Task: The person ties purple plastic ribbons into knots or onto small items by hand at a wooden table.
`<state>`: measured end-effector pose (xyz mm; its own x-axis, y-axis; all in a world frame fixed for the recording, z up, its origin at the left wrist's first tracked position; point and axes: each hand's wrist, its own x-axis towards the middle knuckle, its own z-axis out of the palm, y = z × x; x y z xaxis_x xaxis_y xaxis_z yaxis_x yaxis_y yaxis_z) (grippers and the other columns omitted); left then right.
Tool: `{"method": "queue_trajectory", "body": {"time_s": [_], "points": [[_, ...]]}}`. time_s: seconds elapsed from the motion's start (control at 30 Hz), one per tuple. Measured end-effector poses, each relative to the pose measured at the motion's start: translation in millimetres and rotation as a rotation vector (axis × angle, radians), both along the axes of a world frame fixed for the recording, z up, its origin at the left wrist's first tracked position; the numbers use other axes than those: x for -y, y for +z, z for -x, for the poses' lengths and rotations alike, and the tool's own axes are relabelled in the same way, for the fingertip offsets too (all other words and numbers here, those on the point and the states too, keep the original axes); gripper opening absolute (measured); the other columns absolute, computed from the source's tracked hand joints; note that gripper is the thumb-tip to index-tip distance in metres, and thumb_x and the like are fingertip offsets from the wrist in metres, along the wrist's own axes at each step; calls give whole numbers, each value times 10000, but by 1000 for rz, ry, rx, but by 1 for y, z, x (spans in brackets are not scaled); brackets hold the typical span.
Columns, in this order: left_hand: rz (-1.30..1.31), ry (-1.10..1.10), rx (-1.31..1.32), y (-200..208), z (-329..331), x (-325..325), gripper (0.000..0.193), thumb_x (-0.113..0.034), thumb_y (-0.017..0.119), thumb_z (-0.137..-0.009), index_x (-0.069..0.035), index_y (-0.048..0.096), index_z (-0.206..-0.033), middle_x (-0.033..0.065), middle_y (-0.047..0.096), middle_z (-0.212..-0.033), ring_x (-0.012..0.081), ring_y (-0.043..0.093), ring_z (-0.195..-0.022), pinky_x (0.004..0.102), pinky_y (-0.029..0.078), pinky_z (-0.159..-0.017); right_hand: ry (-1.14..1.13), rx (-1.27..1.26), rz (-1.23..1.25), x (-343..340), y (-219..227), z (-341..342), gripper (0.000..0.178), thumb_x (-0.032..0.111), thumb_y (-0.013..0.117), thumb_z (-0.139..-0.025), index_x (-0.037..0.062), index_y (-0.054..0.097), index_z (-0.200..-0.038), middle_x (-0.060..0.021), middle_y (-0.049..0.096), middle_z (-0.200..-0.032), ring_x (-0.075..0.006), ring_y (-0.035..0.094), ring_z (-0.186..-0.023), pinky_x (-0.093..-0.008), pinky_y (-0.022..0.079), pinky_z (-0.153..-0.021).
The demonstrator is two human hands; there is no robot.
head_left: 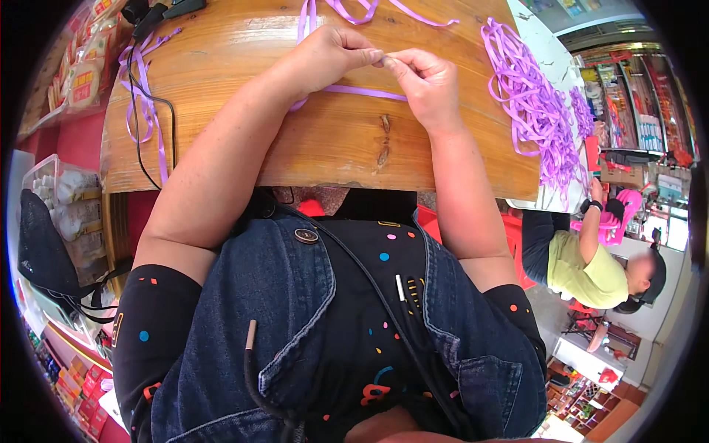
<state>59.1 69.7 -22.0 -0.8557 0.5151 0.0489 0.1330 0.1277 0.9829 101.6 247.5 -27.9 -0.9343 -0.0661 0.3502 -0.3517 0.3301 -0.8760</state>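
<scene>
Over the wooden table (221, 44), my left hand (332, 55) and my right hand (428, 80) meet fingertip to fingertip, both closed in a pinch. A small bit of purple ribbon (365, 91) seems to be between them, though the fingers hide most of it. The rest of that ribbon passes under my left wrist and runs across the wood to my right hand. Beyond my left hand, more ribbon (306, 21) trails toward the far edge.
A heap of purple ribbon (532, 103) hangs over the table's right side. At the left lie loose ribbon strands (144, 103) and a black cable (174, 125). Packaged goods (85, 81) sit at the far left. A person in a yellow shirt (583, 269) is at the right.
</scene>
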Motion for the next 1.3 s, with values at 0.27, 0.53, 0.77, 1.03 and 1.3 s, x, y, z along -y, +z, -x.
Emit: {"method": "queue_trajectory", "body": {"time_s": [0.27, 0.53, 0.77, 1.03, 1.3], "points": [[-172, 152, 261, -2, 16, 8, 246, -296, 585, -875, -66, 671, -884, -74, 425, -572, 18, 321, -462, 187, 225, -414, 17, 197, 272, -4, 6, 4, 151, 70, 560, -857, -17, 637, -953, 60, 499, -602, -26, 344, -468, -180, 245, -420], [-190, 657, -156, 6, 21, 5, 188, -141, 568, -841, -60, 669, -977, -25, 593, -717, 46, 519, -652, 204, 430, -586, -792, -325, 553, -166, 42, 27, 157, -69, 453, -752, -74, 533, -887, -147, 554, -782, -224, 590, -647, -342, 525, -596], [-167, 474, -188, -26, 34, -3, 201, -124, 529, -822, -30, 659, -942, 48, 627, -700, 80, 534, -629, 255, 443, -598, -785, -91, 227, -116, 8, 47, 254, -19, 538, -757, 2, 623, -995, -53, 623, -869, -116, 544, -643, -236, 435, -564], [-136, 381, -126, -30, 31, -7, 185, -112, 541, -836, -15, 660, -939, 80, 660, -789, 118, 578, -682, 262, 460, -627, -486, -333, -571, -30, -12, 89, 220, 78, 595, -763, 52, 647, -976, -122, 619, -860, -251, 592, -799, -338, 466, -737], [61, 288, -217, -11, 16, -7, 206, -138, 543, -803, -31, 666, -928, 146, 664, -828, 222, 634, -739, 328, 485, -700, -210, -423, -685, 3, -16, 111, 154, 22, 580, -722, 53, 647, -857, -148, 579, -984, -332, 513, -939, -395, 416, -846]]}}
